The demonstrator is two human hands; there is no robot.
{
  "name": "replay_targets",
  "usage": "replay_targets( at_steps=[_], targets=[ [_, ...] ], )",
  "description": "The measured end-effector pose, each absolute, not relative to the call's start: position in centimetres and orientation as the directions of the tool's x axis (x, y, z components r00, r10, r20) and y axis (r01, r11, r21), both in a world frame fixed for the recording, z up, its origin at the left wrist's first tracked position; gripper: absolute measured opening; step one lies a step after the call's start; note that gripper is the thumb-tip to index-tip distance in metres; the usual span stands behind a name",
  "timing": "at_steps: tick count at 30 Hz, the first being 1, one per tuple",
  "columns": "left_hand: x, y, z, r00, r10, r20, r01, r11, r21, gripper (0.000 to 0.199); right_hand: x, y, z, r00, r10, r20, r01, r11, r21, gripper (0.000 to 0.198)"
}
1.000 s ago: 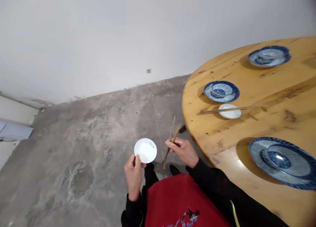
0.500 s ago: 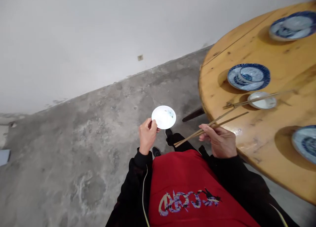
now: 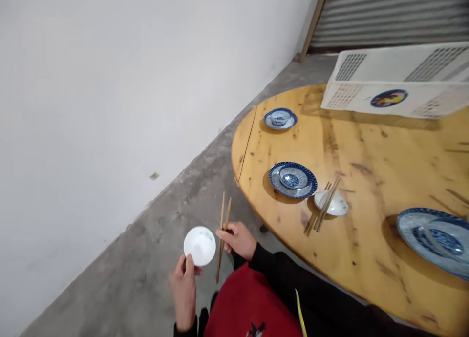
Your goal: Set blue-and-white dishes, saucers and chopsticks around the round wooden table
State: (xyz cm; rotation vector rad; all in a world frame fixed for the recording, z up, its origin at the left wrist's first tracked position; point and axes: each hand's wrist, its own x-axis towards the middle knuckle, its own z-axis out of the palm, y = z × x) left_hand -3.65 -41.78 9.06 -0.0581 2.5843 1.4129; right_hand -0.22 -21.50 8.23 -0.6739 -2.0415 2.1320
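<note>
Pinched at its near rim, a small white bowl (image 3: 200,246) is in my left hand (image 3: 185,285), tipped so its inside faces me. Beside it my right hand (image 3: 239,240) grips a pair of wooden chopsticks (image 3: 226,214) near their middle. Both hands are over the floor, left of the round wooden table (image 3: 293,151). On the table, close by, another small white bowl (image 3: 339,206) has a second pair of chopsticks (image 3: 327,204) resting across it. Next to that bowl a blue-and-white plate (image 3: 276,183) carries a matching bowl (image 3: 293,177).
More blue-and-white plates with bowls stand at the table's far end (image 3: 268,122) and right side (image 3: 414,244). A white plastic crate (image 3: 351,95) sits at the back. Beyond it are a corrugated shutter (image 3: 384,17) and a white wall (image 3: 110,83).
My view has swung right, bringing the crate and shutter in. The right hand, with its chopsticks, has come away from the table edge toward the bowl in my left hand. The chopsticks now point more upright.
</note>
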Motion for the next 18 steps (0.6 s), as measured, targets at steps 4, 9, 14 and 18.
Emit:
replay_targets(
  at_steps=[4, 9, 14, 18],
  targets=[
    [-9.7, -37.6, 12.7, -0.973, 0.208, -0.101, 0.048, 0.610, 0.791, 0.035, -3.4, -18.5, 8.7, -0.850, 0.488, -0.199, 0.188, -0.072, -0.979, 0.035],
    [-18.0, -34.0, 12.8, -0.937, 0.297, -0.185, -0.007, 0.514, 0.858, 0.028, -6.9, -15.1, 8.4, -0.729, 0.673, -0.124, 0.195, 0.030, -0.980, 0.032],
    [-25.5, -32.5, 12.4, -0.877, 0.448, -0.175, 0.039, 0.429, 0.902, 0.027, -11.8, -15.7, 9.3, -0.627, 0.778, -0.050, 0.176, 0.078, -0.981, 0.034],
    [-32.1, -32.0, 12.3, -0.811, 0.568, -0.142, 0.109, 0.384, 0.917, 0.029, -17.1, -16.9, 9.2, -0.538, 0.841, -0.058, 0.162, 0.035, -0.986, 0.036]
  ],
)
